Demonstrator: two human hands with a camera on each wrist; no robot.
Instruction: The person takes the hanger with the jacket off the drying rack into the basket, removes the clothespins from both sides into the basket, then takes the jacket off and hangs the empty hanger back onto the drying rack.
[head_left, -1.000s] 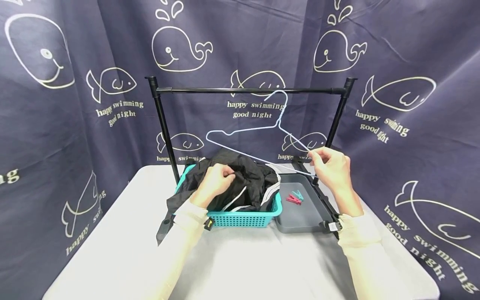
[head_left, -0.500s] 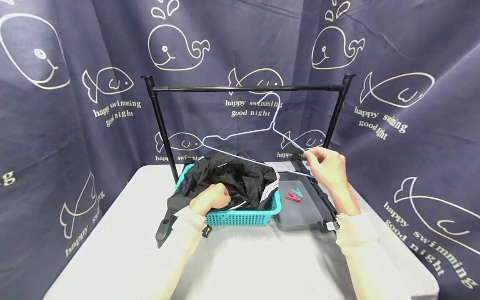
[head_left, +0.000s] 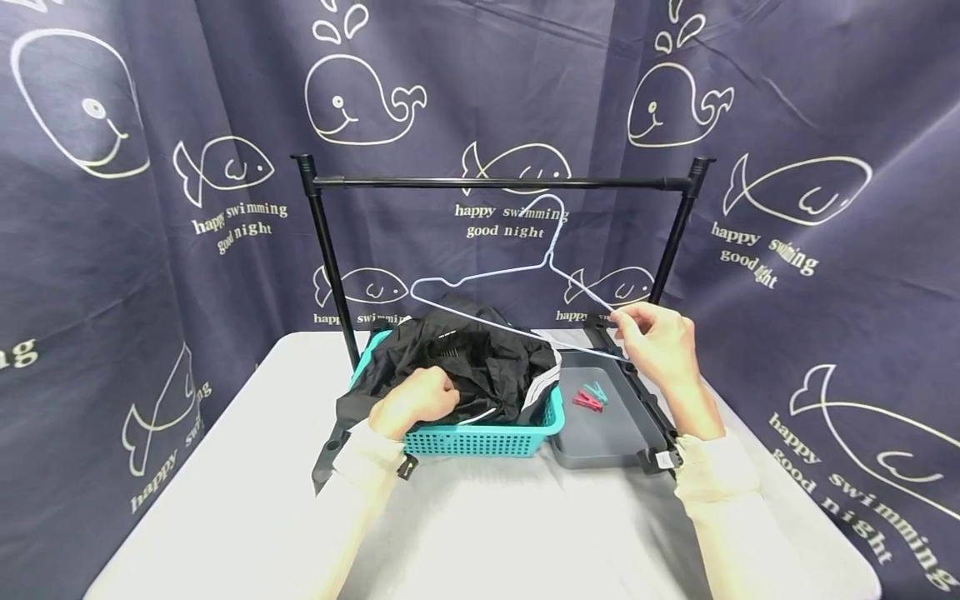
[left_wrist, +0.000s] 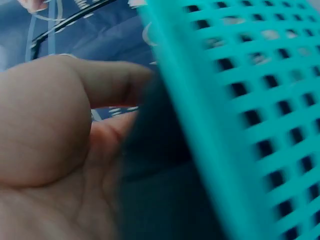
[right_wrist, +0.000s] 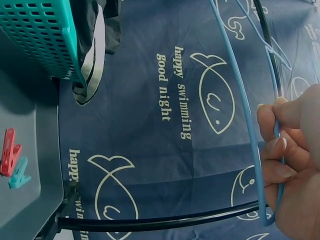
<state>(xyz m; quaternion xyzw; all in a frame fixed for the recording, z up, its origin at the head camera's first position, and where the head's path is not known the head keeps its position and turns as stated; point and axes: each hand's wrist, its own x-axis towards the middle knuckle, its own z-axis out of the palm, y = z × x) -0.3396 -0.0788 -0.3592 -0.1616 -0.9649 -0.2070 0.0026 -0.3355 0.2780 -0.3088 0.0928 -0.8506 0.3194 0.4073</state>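
My right hand [head_left: 660,340] pinches a light-blue wire hanger [head_left: 487,271] by its right end, between thumb and fingers. The hanger is held tilted in front of the rack, its hook just below the bar. My left hand [head_left: 422,395] grips the front of a black garment with white trim [head_left: 510,367], which lies heaped in a turquoise basket [head_left: 480,442]. In the left wrist view, the dark cloth [left_wrist: 160,175] runs between thumb and fingers beside the basket's wall; the fingertips are hidden.
A black rack [head_left: 495,182] spans the basket and a grey tray [head_left: 600,446] on the white table [head_left: 510,533]. A red clothespin [head_left: 587,401] and a turquoise clothespin [head_left: 596,392] lie in the tray. A dark blue patterned curtain [head_left: 480,92] surrounds the table.
My left hand has moved down and toward the front of the basket, and the garment's upper folds have opened out. The hanger has dropped slightly in my right hand.
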